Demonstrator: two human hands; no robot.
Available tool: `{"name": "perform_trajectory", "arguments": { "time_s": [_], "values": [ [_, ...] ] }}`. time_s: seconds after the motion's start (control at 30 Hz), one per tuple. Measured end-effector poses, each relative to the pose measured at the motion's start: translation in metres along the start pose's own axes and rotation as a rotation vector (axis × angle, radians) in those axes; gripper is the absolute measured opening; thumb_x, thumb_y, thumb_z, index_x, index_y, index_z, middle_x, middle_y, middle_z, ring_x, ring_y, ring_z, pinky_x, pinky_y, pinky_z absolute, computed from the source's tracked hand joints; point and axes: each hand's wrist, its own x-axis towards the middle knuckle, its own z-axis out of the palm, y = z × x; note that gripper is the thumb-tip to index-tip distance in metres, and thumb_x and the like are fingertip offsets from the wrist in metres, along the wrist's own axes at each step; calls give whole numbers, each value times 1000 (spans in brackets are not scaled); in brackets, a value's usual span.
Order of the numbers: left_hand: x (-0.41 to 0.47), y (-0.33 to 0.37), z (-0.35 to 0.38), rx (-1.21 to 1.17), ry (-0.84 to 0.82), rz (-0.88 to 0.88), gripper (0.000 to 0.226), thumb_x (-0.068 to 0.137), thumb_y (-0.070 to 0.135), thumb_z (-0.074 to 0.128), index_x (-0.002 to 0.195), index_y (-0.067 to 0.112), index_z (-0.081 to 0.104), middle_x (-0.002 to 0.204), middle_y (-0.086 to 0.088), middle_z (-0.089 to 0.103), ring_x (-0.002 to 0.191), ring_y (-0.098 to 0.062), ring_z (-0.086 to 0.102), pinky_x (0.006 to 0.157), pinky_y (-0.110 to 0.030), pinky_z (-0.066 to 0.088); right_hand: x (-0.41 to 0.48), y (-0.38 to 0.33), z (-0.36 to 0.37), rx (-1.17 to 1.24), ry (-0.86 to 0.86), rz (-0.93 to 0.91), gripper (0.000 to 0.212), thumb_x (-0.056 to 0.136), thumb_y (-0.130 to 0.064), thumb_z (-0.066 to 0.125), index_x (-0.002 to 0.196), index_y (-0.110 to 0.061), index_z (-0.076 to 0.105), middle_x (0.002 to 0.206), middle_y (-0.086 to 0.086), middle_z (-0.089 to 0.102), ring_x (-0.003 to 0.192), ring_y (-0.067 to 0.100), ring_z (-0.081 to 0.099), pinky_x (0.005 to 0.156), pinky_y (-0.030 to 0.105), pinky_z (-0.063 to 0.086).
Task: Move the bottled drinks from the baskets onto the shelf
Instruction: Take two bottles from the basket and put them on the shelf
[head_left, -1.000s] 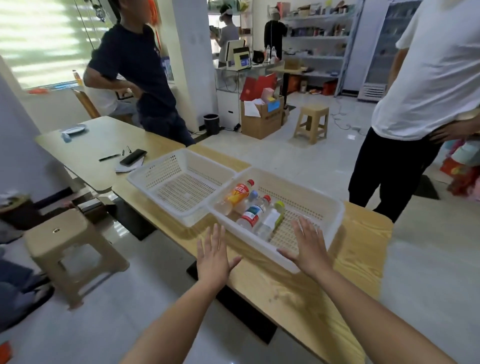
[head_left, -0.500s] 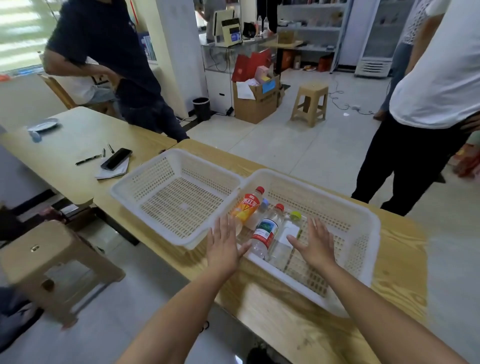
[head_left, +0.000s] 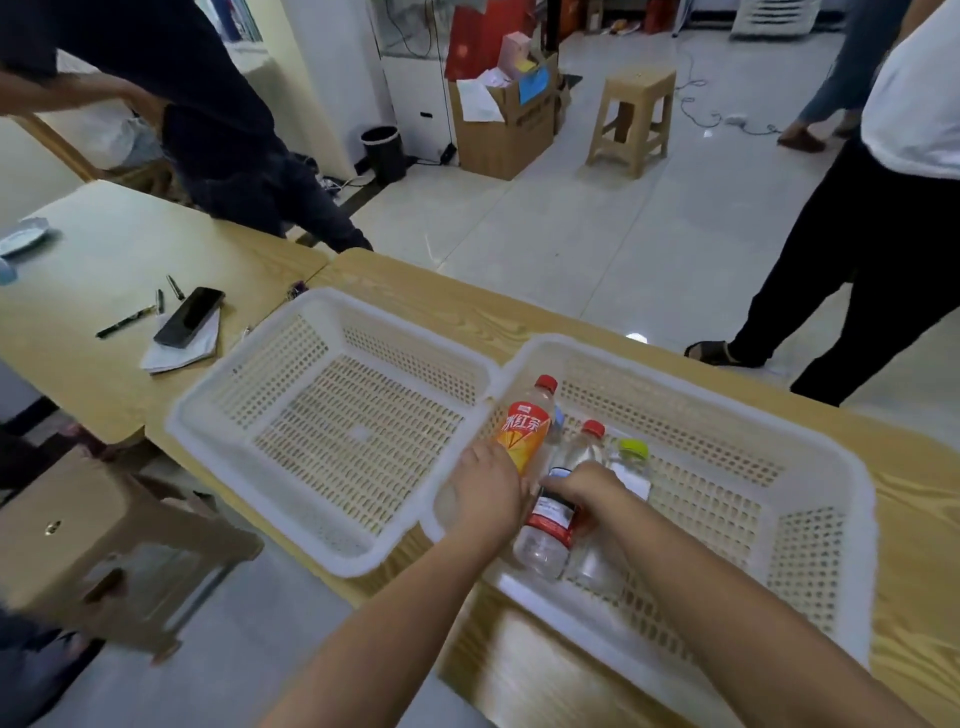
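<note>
Only the arms of the person wearing the camera show. The left forearm (head_left: 395, 618) and the right forearm (head_left: 727, 613) are both bare from the near edge of the view all the way to the wrist. Each arm looks broad at the near edge and narrows toward the wrist. The left hand (head_left: 485, 493) and the right hand (head_left: 587, 486) are also bare, showing their backs and rounded knuckles.
</note>
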Motion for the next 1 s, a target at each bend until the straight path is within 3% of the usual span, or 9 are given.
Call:
{"name": "perform_trajectory", "arguments": {
  "time_s": [0.07,0.2,0.33,0.5,0.67,0.77,0.83,0.93,1.0],
  "values": [
    [7,1,4,-151,-40,-17,60,93,40,52,136,3,31,130,-17,48,114,-30,52,90,-38,45,4,-10,2,63,-53,80,38,80,-40,68,77,-6,52,84,15,62,87,31,68,80,38,56],
    [17,1,10,-345,-89,-6,79,91,43,54,144,1,16,126,-19,53,106,-34,59,80,-38,47,16,1,40,138,-118,147,35,83,-35,65,100,-5,61,107,12,64,110,27,60,83,28,50],
    [23,-5,14,-445,-69,-18,77,90,59,47,140,5,24,127,-16,53,109,-32,57,86,-39,46,86,57,94,262,-103,108,97,51,-46,79,133,-6,44,133,16,49,119,33,51,94,38,44],
    [28,-12,13,-434,-115,50,79,92,56,45,143,1,21,136,-17,46,119,-32,53,93,-38,45,0,15,47,612,-1,207,42,57,-7,84,90,-9,58,95,11,64,87,24,63,75,32,55],
    [44,-23,25,-738,-313,81,63,88,60,49,124,9,47,120,-14,61,104,-30,61,89,-42,51,-36,23,28,1000,-176,253,9,83,0,64,88,-5,59,69,10,68,59,21,66,54,31,57],
    [46,-25,14,-1014,-414,16,45,89,43,61,114,6,60,111,-13,67,102,-28,63,90,-37,51,-53,32,28,1193,-176,201,5,86,3,57,89,-1,60,60,8,70,48,16,67,43,27,54],
    [48,-27,10,-1152,-483,-31,39,89,35,64,110,3,62,109,-15,67,102,-29,64,93,-39,51,-62,36,31,1354,-195,104,22,76,5,66,97,2,59,69,13,72,57,20,70,50,31,57],
    [47,-28,7,-1241,-580,11,37,82,42,69,102,11,62,107,-15,69,98,-31,67,93,-49,52,-74,47,28,1539,-168,-87,84,32,3,92,109,3,58,93,23,70,78,31,70,63,40,59],
    [46,-27,6,-1320,-623,65,50,78,41,73,113,9,58,110,-15,68,98,-30,67,93,-51,51,-82,53,26,1605,-126,-181,97,22,2,92,113,2,56,100,24,67,85,33,68,71,45,58]
  ]
}}
